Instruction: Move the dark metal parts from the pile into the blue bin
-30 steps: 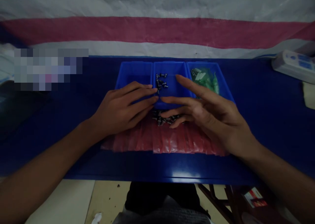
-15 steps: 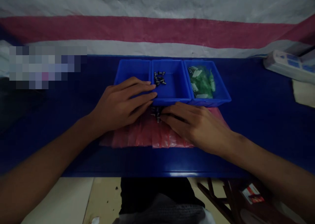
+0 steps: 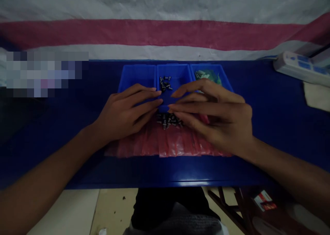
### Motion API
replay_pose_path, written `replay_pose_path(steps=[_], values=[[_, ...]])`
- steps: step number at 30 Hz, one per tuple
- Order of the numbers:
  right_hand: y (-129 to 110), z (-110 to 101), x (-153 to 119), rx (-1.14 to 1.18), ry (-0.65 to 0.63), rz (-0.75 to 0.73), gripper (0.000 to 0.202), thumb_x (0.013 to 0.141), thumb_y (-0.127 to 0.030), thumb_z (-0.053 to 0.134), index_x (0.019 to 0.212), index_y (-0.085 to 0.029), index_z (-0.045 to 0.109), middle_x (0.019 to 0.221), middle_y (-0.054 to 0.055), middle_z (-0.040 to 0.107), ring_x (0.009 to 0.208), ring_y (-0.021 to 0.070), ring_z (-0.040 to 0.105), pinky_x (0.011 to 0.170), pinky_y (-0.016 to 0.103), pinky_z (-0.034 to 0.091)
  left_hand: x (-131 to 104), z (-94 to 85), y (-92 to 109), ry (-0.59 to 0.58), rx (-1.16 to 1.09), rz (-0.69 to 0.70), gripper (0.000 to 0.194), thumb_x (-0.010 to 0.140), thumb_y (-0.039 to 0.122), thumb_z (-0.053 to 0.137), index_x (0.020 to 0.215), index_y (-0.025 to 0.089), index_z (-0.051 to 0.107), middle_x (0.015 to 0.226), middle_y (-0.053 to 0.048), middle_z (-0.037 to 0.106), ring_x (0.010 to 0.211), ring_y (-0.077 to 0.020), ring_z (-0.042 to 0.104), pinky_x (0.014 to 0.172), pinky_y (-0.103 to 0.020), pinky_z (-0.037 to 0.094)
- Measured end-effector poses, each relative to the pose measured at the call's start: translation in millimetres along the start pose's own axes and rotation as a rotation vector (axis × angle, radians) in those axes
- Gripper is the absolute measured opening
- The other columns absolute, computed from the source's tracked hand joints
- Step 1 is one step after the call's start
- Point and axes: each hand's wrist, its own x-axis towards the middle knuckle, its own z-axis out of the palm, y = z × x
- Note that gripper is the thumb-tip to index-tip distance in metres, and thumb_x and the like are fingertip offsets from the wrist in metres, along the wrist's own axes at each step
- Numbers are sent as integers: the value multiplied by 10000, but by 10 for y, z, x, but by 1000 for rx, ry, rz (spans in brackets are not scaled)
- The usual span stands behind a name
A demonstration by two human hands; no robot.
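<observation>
Head-worn camera, near, facing forward and down onto hands (image 3: 126,113) (image 3: 229,121), blue table (image 3: 165,171).

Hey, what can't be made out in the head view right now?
All in the head view:
Whether the right hand pinches anything: too dark and small.
Near part of the left bin: covered by the left hand.
Near part of the right bin: behind the right hand.
Exact count of piled screws: overlapping, too small.
Right end of the power strip: cut off by the picture's edge.
</observation>
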Motion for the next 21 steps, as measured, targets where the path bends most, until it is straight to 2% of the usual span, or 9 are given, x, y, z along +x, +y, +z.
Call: replay_pose_path(steps=[3, 7, 9, 12, 14, 16, 17, 19, 21], values=[[29, 33, -15, 197, -55, 48, 170, 982, -157, 749, 1118, -235, 815, 1251, 70, 758, 1032, 206, 764, 920, 369, 650, 7, -4, 3, -2, 19, 7, 313, 1007, 172, 678, 1314, 223, 652, 1327, -93, 748, 1197, -271, 741, 931, -420, 685], [48, 79, -56, 474, -144, 277, 57, 956, -239, 800, 968, -184, 804, 967, 45, 810, 790, 156, 762, 639, 232, 621, 17, -18, 10, -13, 15, 18, 318, 1013, 172, 674, 1327, 218, 650, 1318, -88, 754, 1219, -268, 733, 918, -416, 696], [54, 89, -72, 590, -149, 356, 62, 935, -238, 822, 915, -186, 795, 952, 34, 809, 771, 136, 762, 654, 206, 630, 19, -20, 14, -3, 26, 33, 321, 1011, 163, 675, 1329, 196, 653, 1317, -99, 754, 1217, -271, 734, 912, -418, 704], [64, 80, -83, 740, -122, 403, 132, 910, -189, 837, 1029, -192, 782, 1027, 35, 810, 831, 135, 788, 737, 210, 667, 15, -16, 20, 1, 42, 43, 314, 1005, 150, 679, 1318, 170, 660, 1329, -116, 748, 1231, -280, 731, 932, -428, 705], [70, 65, -83, 809, -150, 438, 127, 926, -202, 822, 1037, -189, 761, 867, 3, 791, 672, 112, 759, 620, 185, 646, 5, -14, 21, 0, 42, 27, 311, 1004, 151, 682, 1313, 184, 663, 1329, -106, 749, 1240, -279, 728, 946, -433, 703], [72, 50, -79, 839, -215, 493, 100, 952, -262, 807, 927, -184, 749, 659, -41, 718, 480, 85, 669, 465, 148, 567, -6, -17, 21, -7, 39, 10, 321, 1009, 162, 678, 1326, 210, 659, 1329, -90, 751, 1239, -271, 729, 946, -435, 705], [73, 46, -75, 848, -235, 521, 136, 967, -285, 794, 889, -183, 747, 624, -42, 708, 454, 85, 658, 443, 144, 555, -10, -20, 20, -12, 36, 3, 328, 1011, 166, 675, 1334, 220, 656, 1334, -85, 749, 1243, -269, 727, 947, -437, 705], [73, 44, -68, 885, -209, 544, 103, 1010, -278, 741, 972, -186, 771, 765, 2, 793, 597, 125, 760, 543, 183, 638, -14, -27, 20, -25, 37, -5, 337, 1014, 166, 670, 1343, 231, 650, 1348, -79, 743, 1255, -268, 721, 946, -434, 704], [69, 46, -67, 924, -126, 504, 208, 1049, -219, 669, 1247, -209, 734, 1099, 54, 831, 933, 187, 825, 767, 292, 716, -12, -34, 21, -26, 34, -3, 327, 1008, 160, 678, 1328, 223, 654, 1352, -83, 741, 1262, -275, 718, 951, -429, 700]])
